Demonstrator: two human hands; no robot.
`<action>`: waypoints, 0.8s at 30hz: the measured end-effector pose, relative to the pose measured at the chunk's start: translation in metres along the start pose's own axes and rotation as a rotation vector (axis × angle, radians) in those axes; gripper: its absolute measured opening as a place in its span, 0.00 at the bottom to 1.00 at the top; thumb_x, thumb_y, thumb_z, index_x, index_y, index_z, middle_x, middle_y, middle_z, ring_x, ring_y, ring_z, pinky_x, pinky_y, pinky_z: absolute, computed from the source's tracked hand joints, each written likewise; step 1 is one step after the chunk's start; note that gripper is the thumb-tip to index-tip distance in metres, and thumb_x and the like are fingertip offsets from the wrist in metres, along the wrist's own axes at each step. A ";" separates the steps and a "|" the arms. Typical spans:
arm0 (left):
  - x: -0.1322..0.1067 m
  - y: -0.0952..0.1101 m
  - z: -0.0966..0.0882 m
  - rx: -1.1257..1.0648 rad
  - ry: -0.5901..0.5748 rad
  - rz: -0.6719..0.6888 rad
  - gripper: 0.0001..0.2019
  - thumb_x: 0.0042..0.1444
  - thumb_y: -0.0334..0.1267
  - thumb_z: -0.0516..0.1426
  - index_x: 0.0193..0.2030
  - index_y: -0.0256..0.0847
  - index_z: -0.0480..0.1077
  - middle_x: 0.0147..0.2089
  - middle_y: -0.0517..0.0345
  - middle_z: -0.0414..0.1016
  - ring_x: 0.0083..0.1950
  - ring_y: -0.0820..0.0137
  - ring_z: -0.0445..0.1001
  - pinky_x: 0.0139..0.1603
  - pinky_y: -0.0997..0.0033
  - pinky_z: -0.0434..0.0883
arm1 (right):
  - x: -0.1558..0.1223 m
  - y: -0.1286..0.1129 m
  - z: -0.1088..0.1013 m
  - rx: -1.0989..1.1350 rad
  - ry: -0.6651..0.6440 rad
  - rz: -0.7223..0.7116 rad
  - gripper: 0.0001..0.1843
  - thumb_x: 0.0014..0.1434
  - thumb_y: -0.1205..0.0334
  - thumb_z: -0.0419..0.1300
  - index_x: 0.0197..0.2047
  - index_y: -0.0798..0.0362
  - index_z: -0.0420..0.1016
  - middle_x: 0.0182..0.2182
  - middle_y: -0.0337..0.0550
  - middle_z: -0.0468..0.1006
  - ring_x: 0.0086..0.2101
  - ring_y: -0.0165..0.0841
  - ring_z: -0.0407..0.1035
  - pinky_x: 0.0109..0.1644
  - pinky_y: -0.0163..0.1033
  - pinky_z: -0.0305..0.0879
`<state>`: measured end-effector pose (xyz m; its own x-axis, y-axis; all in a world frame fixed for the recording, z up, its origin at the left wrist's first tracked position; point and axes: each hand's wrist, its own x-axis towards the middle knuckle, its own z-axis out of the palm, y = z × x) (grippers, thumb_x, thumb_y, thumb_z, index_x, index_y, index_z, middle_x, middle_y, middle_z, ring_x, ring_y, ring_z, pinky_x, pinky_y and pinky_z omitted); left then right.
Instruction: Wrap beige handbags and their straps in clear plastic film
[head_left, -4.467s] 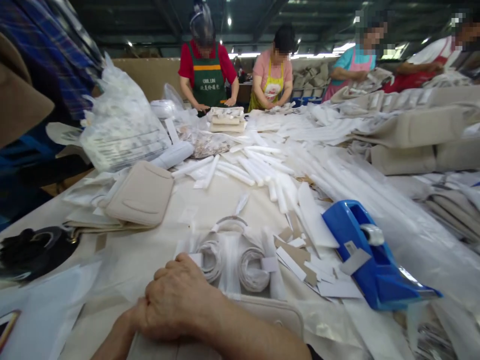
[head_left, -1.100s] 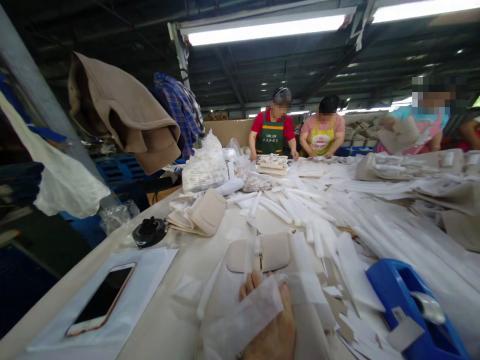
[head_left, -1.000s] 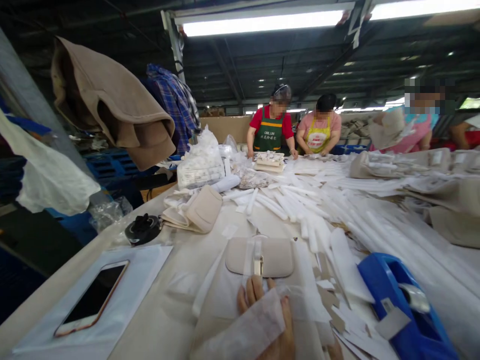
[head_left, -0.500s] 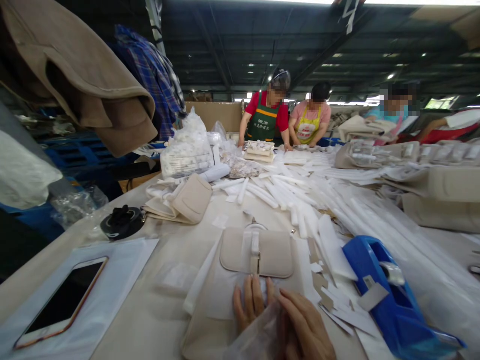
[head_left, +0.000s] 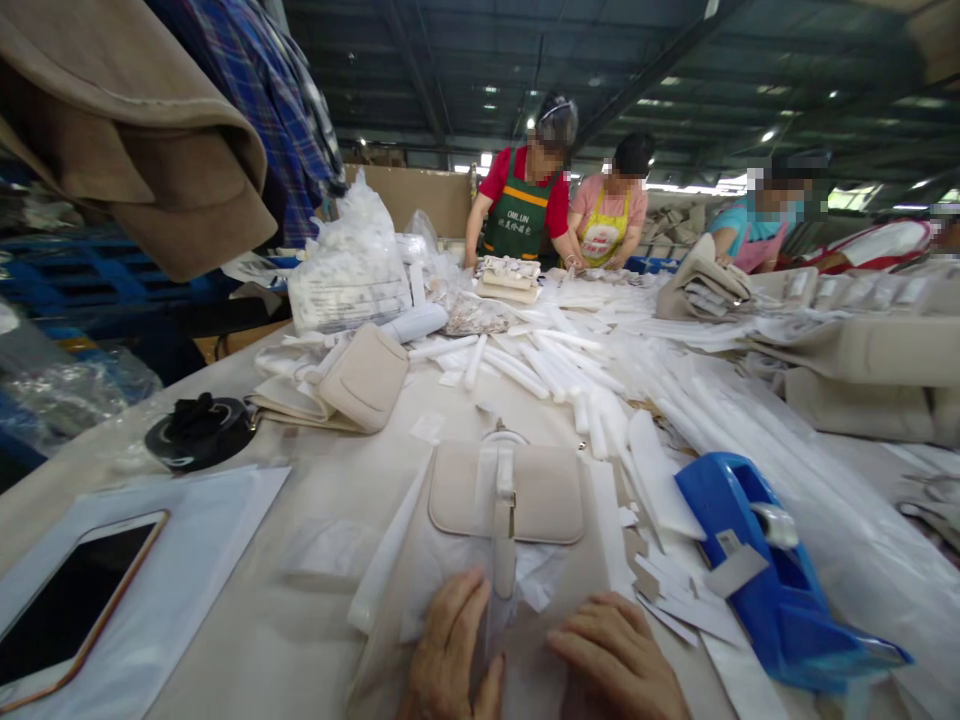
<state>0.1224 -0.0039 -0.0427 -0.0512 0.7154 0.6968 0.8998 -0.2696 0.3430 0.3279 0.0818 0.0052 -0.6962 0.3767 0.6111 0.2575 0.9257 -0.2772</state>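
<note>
Left hand (head_left: 448, 640) and right hand (head_left: 619, 645), both slack and unclenched, on the beige bag (head_left: 574, 570) below its flap (head_left: 551, 505)

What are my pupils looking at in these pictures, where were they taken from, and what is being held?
There is no machine here: one person works with bare hands. Every picture comes from a single camera worn on that person's head, looking forward and down. The left hand and right hand rest on what looks like a beige bag with a front flap; neither is clearly gripping anything. On the table, a phone lies to the left, a blue tape dispenser to the right, and white strips beyond the bag. Co-workers stand across the table.
</note>
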 end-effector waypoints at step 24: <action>0.002 0.011 -0.006 0.041 -0.038 0.053 0.24 0.56 0.25 0.52 0.60 0.29 0.55 0.60 0.39 0.61 0.65 0.56 0.54 0.62 0.55 0.62 | 0.017 -0.009 -0.032 -0.389 -0.186 -0.216 0.21 0.65 0.73 0.37 0.40 0.57 0.71 0.33 0.46 0.77 0.30 0.31 0.68 0.36 0.34 0.64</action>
<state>0.1297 -0.0095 -0.0339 0.0128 0.7247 0.6890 0.9178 -0.2820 0.2796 0.3355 0.0812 0.0421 -0.8602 0.1941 0.4716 0.3004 0.9401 0.1609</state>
